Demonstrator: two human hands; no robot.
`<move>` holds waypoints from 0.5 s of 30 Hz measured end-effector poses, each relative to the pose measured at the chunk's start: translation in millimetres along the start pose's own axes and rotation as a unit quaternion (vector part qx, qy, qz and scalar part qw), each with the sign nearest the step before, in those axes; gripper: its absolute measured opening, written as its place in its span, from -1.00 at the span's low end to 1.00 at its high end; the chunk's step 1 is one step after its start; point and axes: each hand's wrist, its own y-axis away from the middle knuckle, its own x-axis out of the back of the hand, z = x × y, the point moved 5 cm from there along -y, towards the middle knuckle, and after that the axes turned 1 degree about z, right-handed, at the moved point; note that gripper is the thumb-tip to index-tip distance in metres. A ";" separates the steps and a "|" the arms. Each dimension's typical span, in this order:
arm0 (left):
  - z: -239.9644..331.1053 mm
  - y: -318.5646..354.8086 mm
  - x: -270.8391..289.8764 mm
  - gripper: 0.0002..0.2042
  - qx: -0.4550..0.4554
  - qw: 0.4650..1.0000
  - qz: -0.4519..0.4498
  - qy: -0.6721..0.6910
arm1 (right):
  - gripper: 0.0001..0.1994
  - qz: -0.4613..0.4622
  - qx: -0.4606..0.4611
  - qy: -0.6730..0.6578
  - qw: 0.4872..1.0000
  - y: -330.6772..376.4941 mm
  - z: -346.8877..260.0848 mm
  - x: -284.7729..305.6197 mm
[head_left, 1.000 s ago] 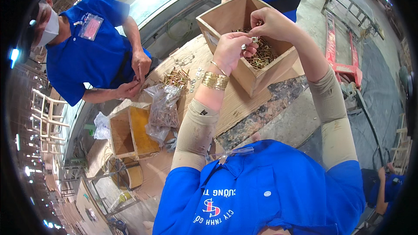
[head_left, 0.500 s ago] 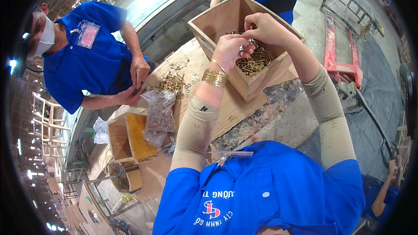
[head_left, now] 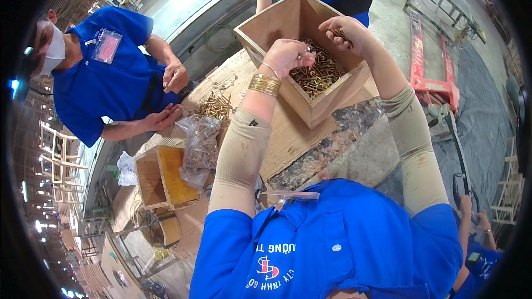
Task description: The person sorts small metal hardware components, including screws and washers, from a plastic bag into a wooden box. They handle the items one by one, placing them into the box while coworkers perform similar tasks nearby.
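Standing on the plywood counter [head_left: 293, 141], a large open wooden box [head_left: 338, 99] is under both hands. At the left there are a smaller box [head_left: 177, 169] and a clear plastic bag [head_left: 199, 143]. Inside the large box lies a heap of golden screws [head_left: 315, 82]; a lower loose pile [head_left: 215, 105] is beside the bag. The hands are apart. The right hand [head_left: 349, 34] is closed around a small bunch of screws [head_left: 339, 35]. The left hand [head_left: 288, 57] has bent fingers; a shiny bit [head_left: 308, 49] shows there, but I cannot tell if they pinch it. In my judgement, a loose grip could let several screws slip, and because the right hand is near the rim, they could drop outside.
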 end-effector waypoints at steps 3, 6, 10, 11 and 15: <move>3.6 -3.7 4.1 -0.71 0.010 1.000 -0.014 -0.006 | -0.71 -0.024 -0.016 -0.009 1.000 -11.5 14.2 9.2; 9.8 -3.3 -5.7 -0.72 0.009 0.999 -0.038 -0.011 | -0.75 -0.049 -0.018 -0.018 0.998 -17.0 26.0 18.9; 5.8 -10.5 -15.0 -0.76 0.022 0.998 -0.056 -0.031 | -0.85 -0.056 -0.010 0.042 0.997 -13.1 33.1 28.5; 2.8 -11.0 -11.1 -0.77 0.014 0.996 -0.066 -0.050 | -0.88 -0.080 -0.035 0.045 0.995 -19.0 37.9 25.5; -2.5 -15.0 -7.3 -0.79 0.013 0.997 -0.056 -0.048 | -0.86 0.009 0.038 0.145 0.989 -22.1 35.7 13.5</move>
